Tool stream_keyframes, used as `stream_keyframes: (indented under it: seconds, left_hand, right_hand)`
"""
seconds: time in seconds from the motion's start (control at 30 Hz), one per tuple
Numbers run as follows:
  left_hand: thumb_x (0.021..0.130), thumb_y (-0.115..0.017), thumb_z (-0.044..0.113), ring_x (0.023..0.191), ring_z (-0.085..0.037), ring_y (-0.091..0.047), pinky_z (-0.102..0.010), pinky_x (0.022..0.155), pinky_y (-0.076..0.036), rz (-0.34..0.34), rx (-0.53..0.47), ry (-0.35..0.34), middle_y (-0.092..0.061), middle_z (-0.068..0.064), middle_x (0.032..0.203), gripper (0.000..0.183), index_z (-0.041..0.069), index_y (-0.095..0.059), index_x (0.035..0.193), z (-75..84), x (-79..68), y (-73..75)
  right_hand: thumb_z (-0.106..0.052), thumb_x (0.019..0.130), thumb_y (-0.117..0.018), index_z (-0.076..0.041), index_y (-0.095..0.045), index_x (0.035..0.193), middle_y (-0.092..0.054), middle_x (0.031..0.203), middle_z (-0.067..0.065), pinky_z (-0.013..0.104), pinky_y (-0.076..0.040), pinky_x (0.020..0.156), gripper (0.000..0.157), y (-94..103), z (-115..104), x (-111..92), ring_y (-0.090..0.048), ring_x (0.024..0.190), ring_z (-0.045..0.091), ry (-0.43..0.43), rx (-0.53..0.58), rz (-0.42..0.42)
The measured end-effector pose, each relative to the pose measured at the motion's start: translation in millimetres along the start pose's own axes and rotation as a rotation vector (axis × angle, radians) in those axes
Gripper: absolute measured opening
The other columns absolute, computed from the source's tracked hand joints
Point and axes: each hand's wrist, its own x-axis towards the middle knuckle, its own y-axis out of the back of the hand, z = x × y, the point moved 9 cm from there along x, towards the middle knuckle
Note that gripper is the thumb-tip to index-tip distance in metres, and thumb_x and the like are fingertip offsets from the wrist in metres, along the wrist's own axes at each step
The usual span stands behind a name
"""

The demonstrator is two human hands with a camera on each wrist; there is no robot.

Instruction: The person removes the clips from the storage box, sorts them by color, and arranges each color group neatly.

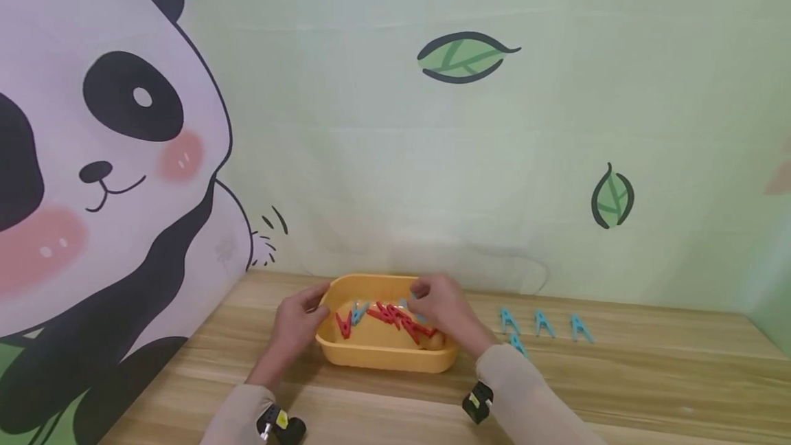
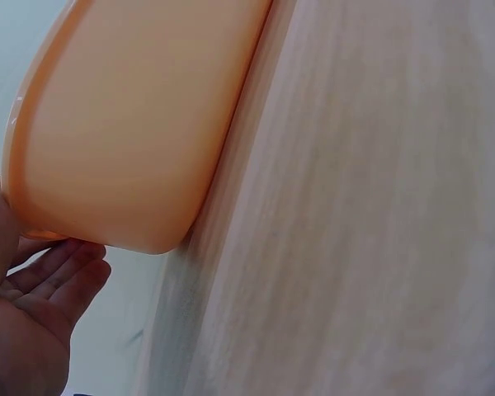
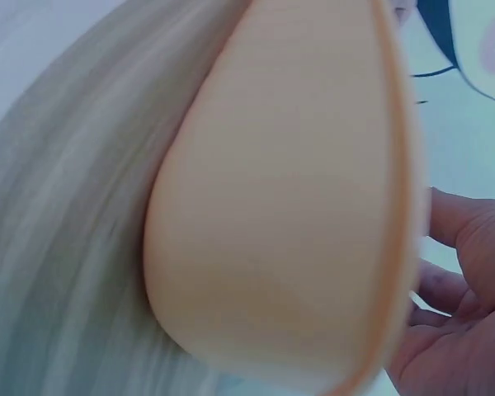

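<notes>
A yellow plastic basin (image 1: 389,357) stands on the wooden table with red clothespins (image 1: 404,325) and a few blue clothespins (image 1: 357,313) inside. At its left end, my left hand (image 1: 294,325) grips the rim between thumb and fingers. My right hand (image 1: 446,307) reaches over the right end, fingers bent down inside. Some blue shows by its fingertips in the head view, but whether they pinch a clothespin is not clear. The right wrist view shows the right hand (image 3: 470,305) behind the basin wall (image 3: 280,206), which hides its fingertips. In the left wrist view, the left hand's fingers (image 2: 78,280) touch the basin's end.
Several blue clothespins (image 1: 544,323) lie on the table (image 1: 667,369) to the right of the basin. Behind the table rises a pale green backdrop (image 1: 371,156) with a printed panda (image 1: 123,156) at the left and leaves.
</notes>
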Motion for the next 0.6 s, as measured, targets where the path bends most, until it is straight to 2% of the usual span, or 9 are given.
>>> stream_keyframes:
  seconds: [0.23, 0.6]
  left_hand:
    - [0.095, -0.062, -0.008, 0.124, -0.046, -0.065, -0.051, 0.101, -0.055, -0.001, 0.017, 0.001, -0.065, -0.031, 0.135, 0.044, -0.013, -0.061, 0.139, 0.3, -1.1, -0.1]
    - [0.094, -0.063, -0.010, 0.123, -0.047, -0.065, -0.049, 0.100, -0.056, 0.010, 0.004, -0.004, -0.066, -0.031, 0.133, 0.045, -0.014, -0.061, 0.139, -0.7, -0.3, -0.9]
  right_hand:
    - [-0.003, 0.090, -0.079, 0.006, -0.075, 0.108, -0.076, 0.101, 0.010, 0.041, -0.064, 0.086, 0.021, 20.0, -4.3, -17.5, -0.072, 0.096, 0.027, 0.054, 0.089, 0.039]
    - [-0.006, 0.092, -0.079, 0.004, -0.076, 0.115, -0.076, 0.103, 0.009, 0.036, -0.064, 0.082, 0.025, 51.9, -0.9, -40.0, -0.072, 0.094, 0.022, 0.077, 0.167, 0.071]
